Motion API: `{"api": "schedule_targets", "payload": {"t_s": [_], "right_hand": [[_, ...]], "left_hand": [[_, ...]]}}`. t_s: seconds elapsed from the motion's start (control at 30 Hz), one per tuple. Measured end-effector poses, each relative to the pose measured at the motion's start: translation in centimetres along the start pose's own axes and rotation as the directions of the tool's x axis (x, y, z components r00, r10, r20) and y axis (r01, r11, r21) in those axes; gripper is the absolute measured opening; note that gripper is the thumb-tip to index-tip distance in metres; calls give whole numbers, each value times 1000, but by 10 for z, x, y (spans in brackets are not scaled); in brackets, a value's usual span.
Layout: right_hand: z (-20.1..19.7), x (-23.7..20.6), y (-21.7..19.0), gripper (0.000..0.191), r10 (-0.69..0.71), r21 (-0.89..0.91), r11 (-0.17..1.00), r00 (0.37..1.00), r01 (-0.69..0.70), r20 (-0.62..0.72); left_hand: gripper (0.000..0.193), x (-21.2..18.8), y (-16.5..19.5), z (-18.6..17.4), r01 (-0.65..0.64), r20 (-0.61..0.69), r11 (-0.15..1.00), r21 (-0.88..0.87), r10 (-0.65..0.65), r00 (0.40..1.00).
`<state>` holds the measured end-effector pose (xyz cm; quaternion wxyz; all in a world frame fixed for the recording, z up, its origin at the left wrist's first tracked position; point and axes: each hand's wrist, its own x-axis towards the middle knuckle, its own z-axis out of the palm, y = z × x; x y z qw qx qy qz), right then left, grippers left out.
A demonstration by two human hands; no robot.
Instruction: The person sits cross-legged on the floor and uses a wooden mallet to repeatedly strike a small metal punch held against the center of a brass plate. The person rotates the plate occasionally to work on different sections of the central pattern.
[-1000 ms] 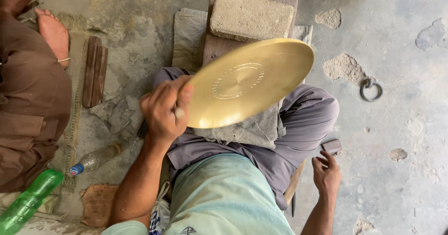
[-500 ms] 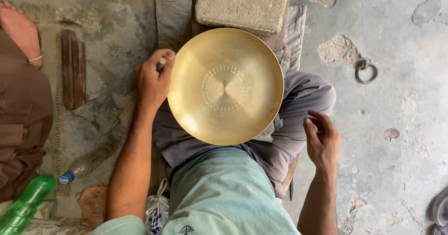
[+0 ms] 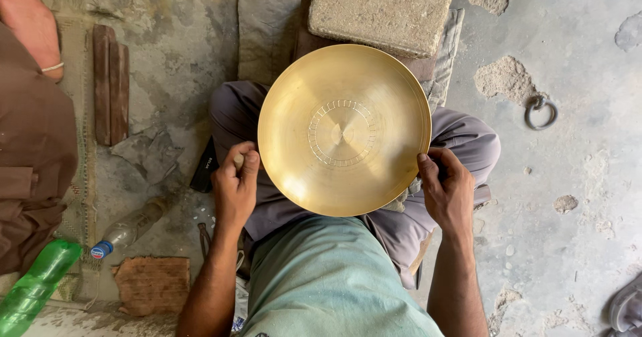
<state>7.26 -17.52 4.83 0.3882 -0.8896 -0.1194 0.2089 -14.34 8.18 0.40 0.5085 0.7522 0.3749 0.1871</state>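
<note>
Over crossed legs, two hands (image 3: 234, 186) (image 3: 445, 186) hold one brass plate (image 3: 344, 130).

Brass dish (image 3: 344, 130) smooth, glossy; stone block (image 3: 380, 11) rough, matt

The floor (image 3: 575, 143) is bare grey concrete, cracked and patched with crumbling spots. Soft daylight falls evenly. A worn mat (image 3: 267, 23) lies on it.

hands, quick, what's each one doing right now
Left hand: closed in a fist around a small object beside the brass plate; object cannot be identified.
Right hand: gripping the plate's rim.
</note>
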Motion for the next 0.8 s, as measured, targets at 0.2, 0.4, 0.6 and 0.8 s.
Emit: {"api": "schedule_targets", "payload": {"t_s": [0.2, 0.4, 0.6, 0.8], "right_hand": [[7, -6, 10, 29, 27, -64, 997, 998, -31, -55], [7, -22, 28, 30, 112, -39, 993, 991, -109, 74], [24, -77, 54, 30, 335, 110, 879, 766, -463, 549], [6, -73, 85, 28, 242, 238, 930, 954, -280, 177]], "left_hand": [[35, -5, 0, 10, 87, 8, 996, 25, -87, 996], [29, 16, 6, 11, -12, -32, 998, 66, 14, 999], [28, 41, 10, -2, -127, -124, 989, 74, 136, 983], [37, 14, 2, -13, 65, 41, 963, 260, -79, 996]]}}
